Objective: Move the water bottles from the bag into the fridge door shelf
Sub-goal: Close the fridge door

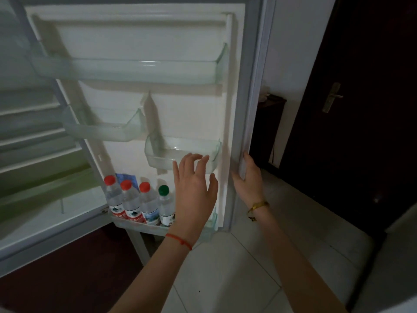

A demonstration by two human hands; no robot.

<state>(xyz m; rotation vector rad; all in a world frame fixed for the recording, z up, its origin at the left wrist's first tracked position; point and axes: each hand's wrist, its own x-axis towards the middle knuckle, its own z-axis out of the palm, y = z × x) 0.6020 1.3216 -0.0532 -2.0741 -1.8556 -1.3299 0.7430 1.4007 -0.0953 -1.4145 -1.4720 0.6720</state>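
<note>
The fridge door point(194, 114) stands open in front of me. In its bottom door shelf point(144, 227) several water bottles stand upright in a row: three with red caps point(129, 199) and one with a green cap point(165, 205). My left hand point(195, 188) hovers in front of the door, just right of the bottles, fingers spread and holding nothing. My right hand point(247, 177) grips the outer edge of the door. The bag is not in view.
Three clear door bins point(135, 68) hang above the bottles with nothing visible in them. The fridge interior with its shelves point(33, 143) is at the left. A dark room door with a handle point(331, 97) stands at the right. The floor point(237, 267) is pale tile.
</note>
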